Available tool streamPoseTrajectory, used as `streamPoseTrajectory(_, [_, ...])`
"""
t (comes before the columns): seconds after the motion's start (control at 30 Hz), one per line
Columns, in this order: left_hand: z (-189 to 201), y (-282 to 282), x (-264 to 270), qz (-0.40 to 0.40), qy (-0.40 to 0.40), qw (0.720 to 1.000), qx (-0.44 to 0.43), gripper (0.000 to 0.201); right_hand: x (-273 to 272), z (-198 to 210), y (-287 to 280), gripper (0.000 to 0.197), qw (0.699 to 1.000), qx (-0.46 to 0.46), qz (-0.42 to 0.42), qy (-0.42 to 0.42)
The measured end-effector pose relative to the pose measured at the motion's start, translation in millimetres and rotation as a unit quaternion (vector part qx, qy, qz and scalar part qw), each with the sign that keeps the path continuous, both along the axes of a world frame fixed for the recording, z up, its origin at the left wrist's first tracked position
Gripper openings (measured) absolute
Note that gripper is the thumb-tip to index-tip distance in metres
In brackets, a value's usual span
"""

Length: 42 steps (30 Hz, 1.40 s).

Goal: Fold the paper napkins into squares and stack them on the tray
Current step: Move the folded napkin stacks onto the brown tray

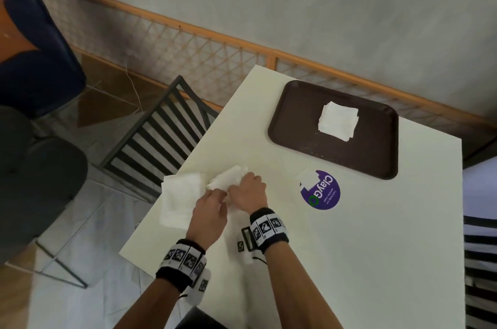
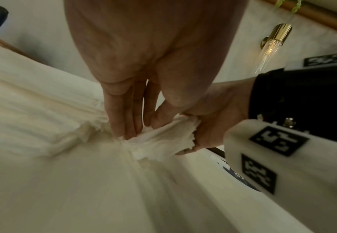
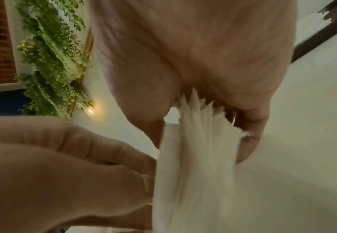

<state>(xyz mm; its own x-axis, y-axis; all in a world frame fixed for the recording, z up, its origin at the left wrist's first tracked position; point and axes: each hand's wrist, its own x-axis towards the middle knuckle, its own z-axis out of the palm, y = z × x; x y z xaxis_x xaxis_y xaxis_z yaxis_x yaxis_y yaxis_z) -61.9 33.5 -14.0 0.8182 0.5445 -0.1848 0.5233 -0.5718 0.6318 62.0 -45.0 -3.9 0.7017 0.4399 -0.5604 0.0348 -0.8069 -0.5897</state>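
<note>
We find both hands on one napkin [image 1: 228, 176] near the table's [image 1: 349, 248] left edge: the right hand [image 1: 248, 190] pinches its bunched end, and the left hand [image 1: 211, 206] has its fingertips [image 2: 127, 126] closed on the other end, apparently to pull the sheet clear for folding. It lies against the unfolded pile [image 1: 178, 196] at that edge; folded squares [image 1: 338, 120] sit stacked on the tray [image 1: 295, 135] at the far right corner.
</note>
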Motion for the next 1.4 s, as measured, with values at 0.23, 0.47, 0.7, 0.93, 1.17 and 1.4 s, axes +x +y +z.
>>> streamPoseTrajectory(0.23, [15.1, -2.5, -0.2, 0.122, -0.13, 0.967, -0.182, 0.093, 5.5, 1.6, -51.8, 0.033, 0.954, 0.286, -0.066, 0.056])
streamPoseTrajectory(0.47, [8.4, -11.3, 23.1, 0.003, -0.214, 0.952, -0.217, 0.056, -7.0, -12.0, -71.1, 0.059, 0.909, 0.394, -0.122, -0.062])
streamPoseTrajectory(0.7, [-12.2, -25.8, 32.7, -0.014, -0.222, 0.938, -0.265, 0.062, -19.6, -23.4, -64.6, 0.095, 0.91, 0.372, -0.15, -0.104])
streamPoseTrajectory(0.93, [-7.8, -8.0, 33.2, -0.048, -0.186, 0.965, -0.18, 0.061, -7.0, -8.7, -78.5, 0.081, 0.925, 0.24, -0.022, -0.293])
streamPoseTrajectory(1.17, [8.8, 13.9, 45.4, -0.136, -0.24, 0.961, -0.026, 0.033, 7.0, -6.7, -80.4, 0.07, 0.944, 0.215, 0.021, -0.248])
streamPoseTrajectory(1.4, [3.3, -6.5, 45.4, -0.041, -0.209, 0.953, -0.216, 0.059, -9.3, -23.6, -66.5, 0.073, 0.934, 0.321, -0.135, -0.083])
